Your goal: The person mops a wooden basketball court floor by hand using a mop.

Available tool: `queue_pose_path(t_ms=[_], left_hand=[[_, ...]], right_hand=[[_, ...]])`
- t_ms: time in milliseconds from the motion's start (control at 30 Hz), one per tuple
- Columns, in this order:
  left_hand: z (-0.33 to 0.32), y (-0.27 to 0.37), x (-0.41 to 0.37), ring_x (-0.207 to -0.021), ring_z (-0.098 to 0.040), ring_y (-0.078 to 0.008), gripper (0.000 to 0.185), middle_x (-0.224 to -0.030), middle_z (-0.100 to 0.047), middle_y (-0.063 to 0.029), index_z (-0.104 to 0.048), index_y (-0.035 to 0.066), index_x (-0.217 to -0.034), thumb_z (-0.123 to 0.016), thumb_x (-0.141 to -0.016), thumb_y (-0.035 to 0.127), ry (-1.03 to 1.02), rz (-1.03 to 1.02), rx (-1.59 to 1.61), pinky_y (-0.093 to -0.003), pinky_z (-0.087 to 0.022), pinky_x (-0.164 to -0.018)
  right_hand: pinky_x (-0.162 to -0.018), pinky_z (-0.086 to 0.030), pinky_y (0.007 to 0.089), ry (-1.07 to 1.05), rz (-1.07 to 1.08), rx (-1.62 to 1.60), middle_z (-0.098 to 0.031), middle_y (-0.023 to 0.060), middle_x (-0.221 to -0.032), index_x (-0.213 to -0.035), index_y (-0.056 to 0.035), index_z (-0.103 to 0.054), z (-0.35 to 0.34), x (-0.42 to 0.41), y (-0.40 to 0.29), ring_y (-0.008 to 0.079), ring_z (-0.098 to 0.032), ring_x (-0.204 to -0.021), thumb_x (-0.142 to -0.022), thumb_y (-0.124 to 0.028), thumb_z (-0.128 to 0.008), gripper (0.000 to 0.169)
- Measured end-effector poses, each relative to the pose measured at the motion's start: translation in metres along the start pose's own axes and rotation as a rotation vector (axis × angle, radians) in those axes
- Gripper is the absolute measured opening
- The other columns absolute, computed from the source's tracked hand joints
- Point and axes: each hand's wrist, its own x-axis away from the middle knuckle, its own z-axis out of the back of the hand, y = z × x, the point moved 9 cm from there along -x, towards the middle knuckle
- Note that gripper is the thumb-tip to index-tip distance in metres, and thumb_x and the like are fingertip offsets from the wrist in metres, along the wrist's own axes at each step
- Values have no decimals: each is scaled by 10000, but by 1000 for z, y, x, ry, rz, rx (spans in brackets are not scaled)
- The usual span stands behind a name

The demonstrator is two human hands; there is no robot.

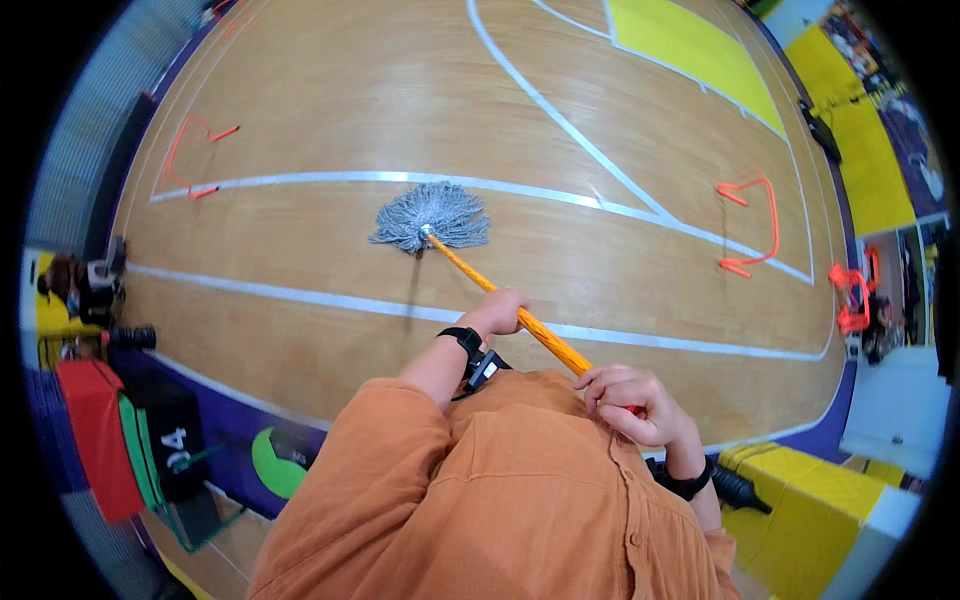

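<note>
A string mop with a grey yarn head [431, 217] rests on the wooden court floor, its strands fanned out just below a white line. From its metal socket an orange-yellow handle [559, 345] slants down and right towards my body. My left hand [501, 311] is wrapped around the middle of this handle, with a black band on the wrist. Higher up, close to my chest, my right hand [634, 401] grips the handle near its end, where a bit of red shows by the fingers.
Orange training hurdles stand at left [171, 157] and right [772, 217]. More orange hurdles [853, 300] are at the right edge. Red padding [97, 439] and a green-framed chair [191, 517] are at lower left. A yellow padded block [802, 502] stands at lower right.
</note>
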Motion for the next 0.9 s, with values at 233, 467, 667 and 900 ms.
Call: queue_pose_path(t_ms=[233,467,667,900], left_hand=[[14,-67,81,-936,-675,-408,184,-963,-721,-186,-747,107,-915,-757,-744,173,264,278,148,-489,-551,-793],[1,-98,141,-856,-661,-423,167,-865,-698,-192,-698,67,-825,-775,-737,186,320,494,237,-486,-529,-723],[-19,-105,180,-887,-678,-415,202,-883,-713,-193,-718,80,-830,-791,-773,259,407,585,249,-486,-546,-762],[-18,-104,178,-909,-690,-402,261,-893,-725,-186,-737,94,-853,-813,-784,334,305,589,233,-478,-558,-788]], right_hand=[[-923,-519,436,-253,-16,-117,-695,156,-868,-741,40,-648,-23,-54,19,357,-662,-1078,-910,-73,-618,205],[-932,-512,416,-334,-64,-249,-687,114,-825,-737,15,-651,-40,-91,36,309,-657,-1050,-972,-128,-593,281],[-875,-508,378,-307,-190,-348,-674,92,-806,-723,7,-644,-50,-103,51,259,-654,-1042,-979,-137,-597,298],[-798,-483,334,-248,-202,-368,-680,92,-822,-741,11,-645,-51,-104,55,195,-635,-939,-983,-152,-606,294]])
